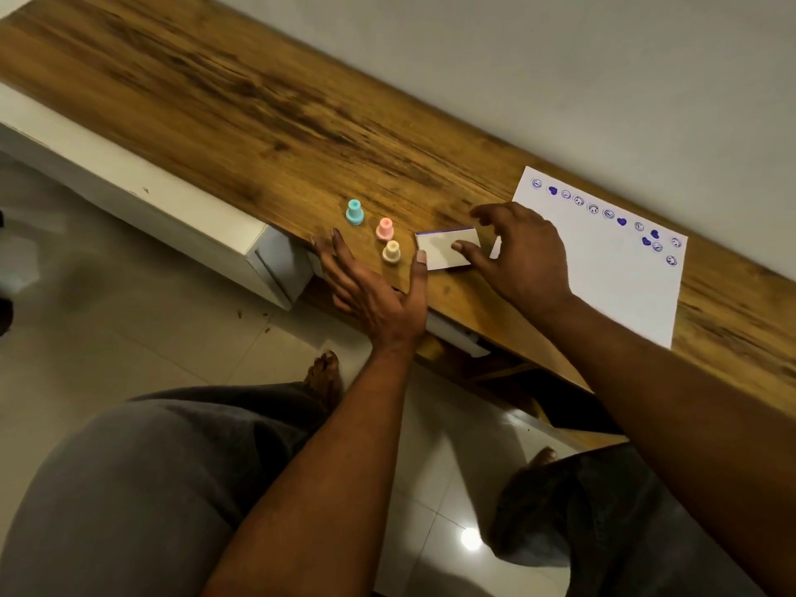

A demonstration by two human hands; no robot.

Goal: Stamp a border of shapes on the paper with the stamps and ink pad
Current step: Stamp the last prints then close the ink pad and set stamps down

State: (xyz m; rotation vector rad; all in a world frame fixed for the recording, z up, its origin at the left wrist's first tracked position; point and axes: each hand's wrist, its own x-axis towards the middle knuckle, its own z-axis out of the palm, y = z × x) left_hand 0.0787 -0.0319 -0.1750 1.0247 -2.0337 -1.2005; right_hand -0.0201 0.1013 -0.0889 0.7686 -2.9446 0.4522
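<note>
Paper (603, 273): flat on the wooden tabletop (258, 101), at the right, against the wall. Row of purple prints (594, 209) along the far edge, faces and hearts mixed, turning the corner and starting down the right edge. Border judged well short of complete; near and left edges unprinted.

Ink pad (448, 247): just left of the paper, near the front edge of the table. Pale lid surface up, a purple strip visible at its far edge; apparently closed or being closed, not certain.

Right hand (523, 256): spread over the pad's right end, thumb tip pressing on the lid, fingers arched beyond it. Nothing enclosed; a pressing contact, probably to steady or work the case.

Left hand (370, 290): open and flat, fingers spread, thumb tip against the pad's left edge. Likely bracing the pad against sliding. Nothing gripped.

Stamps: teal stamp (354, 212), pink stamp (384, 229), cream stamp (391, 251), all upright in a diagonal line left of the pad, apart from both hands, within easy reach for re-inking.
</note>
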